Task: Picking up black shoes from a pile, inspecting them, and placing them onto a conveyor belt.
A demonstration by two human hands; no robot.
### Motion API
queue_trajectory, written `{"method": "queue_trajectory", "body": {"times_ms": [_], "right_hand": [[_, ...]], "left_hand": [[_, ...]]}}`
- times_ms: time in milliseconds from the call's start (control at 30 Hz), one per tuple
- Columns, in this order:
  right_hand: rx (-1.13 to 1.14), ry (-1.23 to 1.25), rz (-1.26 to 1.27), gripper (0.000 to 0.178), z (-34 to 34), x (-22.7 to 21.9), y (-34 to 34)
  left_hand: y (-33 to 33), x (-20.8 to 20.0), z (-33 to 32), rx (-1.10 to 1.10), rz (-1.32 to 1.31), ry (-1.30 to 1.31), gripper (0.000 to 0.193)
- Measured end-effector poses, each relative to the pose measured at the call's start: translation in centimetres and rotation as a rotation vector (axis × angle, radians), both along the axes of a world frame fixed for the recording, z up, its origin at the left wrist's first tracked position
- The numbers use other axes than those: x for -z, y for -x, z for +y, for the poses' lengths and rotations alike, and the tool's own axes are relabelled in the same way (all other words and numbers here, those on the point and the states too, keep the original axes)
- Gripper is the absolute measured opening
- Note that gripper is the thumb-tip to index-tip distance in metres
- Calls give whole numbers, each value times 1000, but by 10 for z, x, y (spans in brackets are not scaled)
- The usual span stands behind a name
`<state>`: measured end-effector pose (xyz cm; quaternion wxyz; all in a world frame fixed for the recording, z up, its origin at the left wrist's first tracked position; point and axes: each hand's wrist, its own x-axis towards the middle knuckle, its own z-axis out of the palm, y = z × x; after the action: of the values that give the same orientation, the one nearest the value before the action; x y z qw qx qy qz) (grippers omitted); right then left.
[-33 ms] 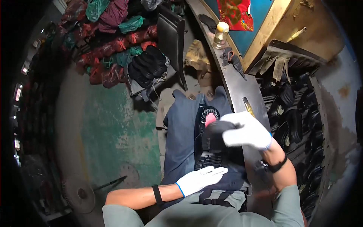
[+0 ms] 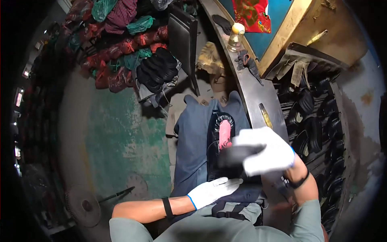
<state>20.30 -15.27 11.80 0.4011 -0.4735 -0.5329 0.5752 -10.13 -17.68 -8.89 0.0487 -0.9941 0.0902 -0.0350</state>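
Note:
On my lap lies a black shoe upper (image 2: pixel 213 137), its gathered, pleated edge curling round a pink insole piece (image 2: pixel 225 133). My right hand (image 2: pixel 268 151), in a white glove, is closed round a dark, rounded block (image 2: pixel 240 155), perhaps a brush; motion smears it. The block is over the near part of the shoe and hides it. My left hand (image 2: pixel 215 192), also gloved in white, rests flat with its fingers stretched out at the near end of the dark work on my lap. What lies under its palm is hidden.
Along my right runs a narrow metal bench (image 2: pixel 258 92) bearing a yellow-handled tool (image 2: pixel 265 115), dark pliers-like tools (image 2: pixel 252 66) and a capped clear bottle (image 2: pixel 235 38). Beyond it stands a rack of black shoes (image 2: pixel 312 133). Bagged bundles (image 2: pixel 121 48), a black chair (image 2: pixel 181 44) and a fan (image 2: pixel 83 205) are leftward.
My right hand has shifted slightly nearer and to the right with the dark block, uncovering more of the pink insole piece. My left hand has stayed in place.

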Motion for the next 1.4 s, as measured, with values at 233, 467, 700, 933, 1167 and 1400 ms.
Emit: {"method": "queue_trajectory", "body": {"times_ms": [233, 467, 700, 933, 1167, 1400], "right_hand": [[-445, -431, -488, 38, -55, 5, 4], [-235, -400, -335, 48, -23, 65, -13], [265, -90, -3, 52, -17, 70, 2], [606, 266, -269, 61, 11, 83, 13], [486, -114, -563, 64, 16, 84, 7], [567, -286, -804, 74, -59, 22, 60]], "left_hand": [[-10, -21, -8, -414, 292, 1523, 53], [-22, -124, 83, -525, -443, 947, 71], [-54, -134, 125, -637, -391, 1259, 51], [-79, -137, 155, -1194, -137, 1409, 60], [-92, -141, 156, -1119, -107, 1102, 64], [-86, -201, 93, -864, -769, 977, 80]]}}
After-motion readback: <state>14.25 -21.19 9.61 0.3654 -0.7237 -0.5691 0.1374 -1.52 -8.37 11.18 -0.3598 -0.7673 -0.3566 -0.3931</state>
